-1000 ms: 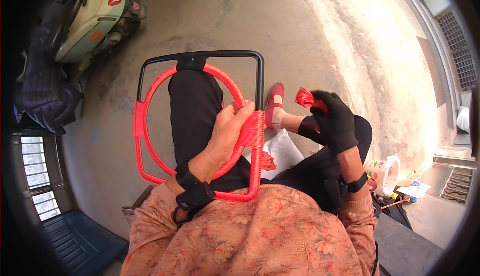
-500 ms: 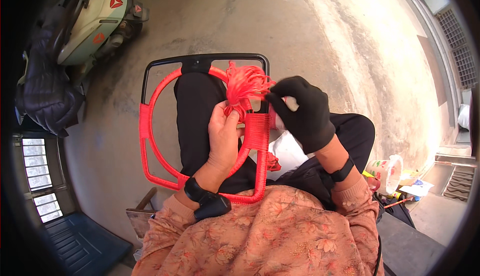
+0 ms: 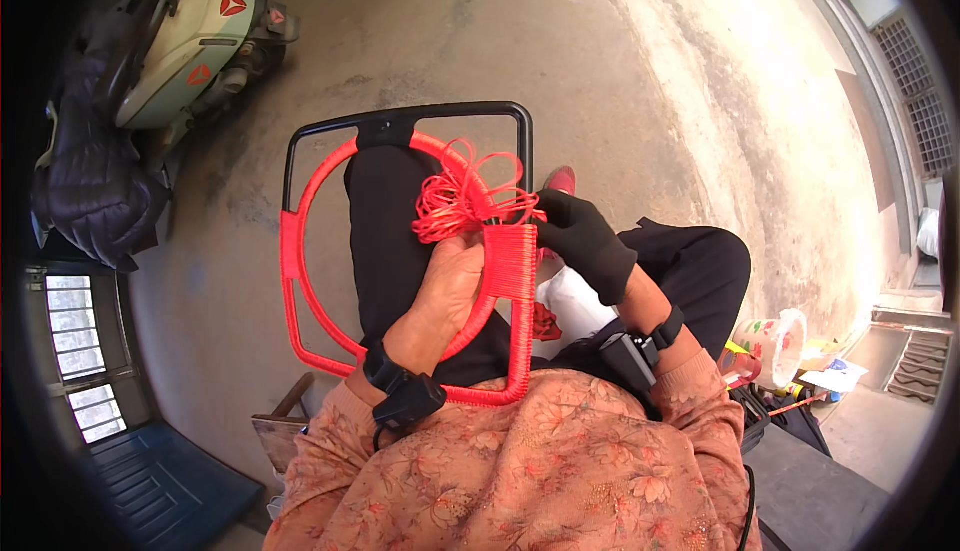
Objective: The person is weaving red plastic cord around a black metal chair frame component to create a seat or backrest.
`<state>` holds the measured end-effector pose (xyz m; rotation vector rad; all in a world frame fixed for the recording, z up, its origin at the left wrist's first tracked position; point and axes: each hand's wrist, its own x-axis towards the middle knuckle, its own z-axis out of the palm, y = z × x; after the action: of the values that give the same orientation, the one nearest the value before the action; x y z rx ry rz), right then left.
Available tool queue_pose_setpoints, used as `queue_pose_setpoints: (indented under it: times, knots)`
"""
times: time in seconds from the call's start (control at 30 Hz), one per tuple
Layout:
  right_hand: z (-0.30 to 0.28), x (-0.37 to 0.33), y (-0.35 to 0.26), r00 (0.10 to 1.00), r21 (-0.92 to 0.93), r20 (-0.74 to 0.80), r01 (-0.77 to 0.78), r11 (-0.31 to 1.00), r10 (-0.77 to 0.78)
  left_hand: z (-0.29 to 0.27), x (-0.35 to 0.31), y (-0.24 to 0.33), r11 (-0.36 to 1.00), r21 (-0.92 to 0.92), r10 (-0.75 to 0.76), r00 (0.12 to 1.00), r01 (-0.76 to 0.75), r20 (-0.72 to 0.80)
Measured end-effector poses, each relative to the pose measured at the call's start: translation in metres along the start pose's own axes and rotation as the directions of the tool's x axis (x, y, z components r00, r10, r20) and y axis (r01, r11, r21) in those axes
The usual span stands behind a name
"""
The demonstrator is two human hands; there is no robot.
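Across my lap lies a metal frame [image 3: 455, 108], rectangular with a ring inside. Its far end is bare black, while its sides, near end and much of the ring are wound in red cord. My bare left hand [image 3: 450, 286] is closed beside the wound joint [image 3: 512, 263] at the right, its fingertips partly hidden under a looped bundle of red cord [image 3: 450, 206]. In a black glove, my right hand [image 3: 588, 246] pinches cord at the frame's right bar, just above the windings. The bundle's loops spread over the ring.
A white bag [image 3: 580, 306] with red on it sits between my legs. To the right are a floral bucket [image 3: 775, 346] and a grey bench [image 3: 815, 481]. A parked scooter [image 3: 190, 51] stands far left, above a dark blue slatted seat [image 3: 165, 486].
The cord bundle has dropped leftward and its loops have fanned out. My right hand has moved down and left, closer to the right bar. The frame has barely shifted.
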<state>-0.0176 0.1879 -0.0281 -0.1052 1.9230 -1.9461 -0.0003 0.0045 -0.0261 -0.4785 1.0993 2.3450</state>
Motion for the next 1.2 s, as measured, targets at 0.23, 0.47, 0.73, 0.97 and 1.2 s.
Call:
queue_pose_setpoints:
  times: [0.23, 0.47, 0.73, 0.97, 1.2]
  knots:
    - [-0.027, 0.002, 0.005, 0.953, 0.306, -0.301, 0.068, 0.949, 0.029, -0.002, 0.001, 0.011, 0.979, -0.206, -0.009, 1.000, 0.010, 0.007]
    - [-0.041, -0.015, -0.009, 0.872, -0.163, -0.415, 0.209, 0.964, -0.259, -0.005, 0.003, 0.006, 0.983, -0.184, 0.012, 1.000, -0.013, -0.006]
    - [-0.006, -0.004, 0.009, 0.973, 0.096, -0.091, -0.205, 0.974, 0.213, -0.007, 0.003, 0.006, 0.985, -0.174, 0.000, 1.000, 0.004, 0.022]
    - [-0.038, -0.023, 0.031, 0.955, 0.347, -0.283, 0.187, 0.919, -0.087, -0.015, 0.008, 0.005, 0.969, -0.233, -0.064, 0.995, 0.079, 0.071]
    - [-0.182, -0.109, 0.029, 0.707, 0.561, -0.704, 0.614, 0.555, -0.070, -0.007, -0.002, 0.011, 0.968, -0.247, 0.052, 0.997, -0.036, 0.059]
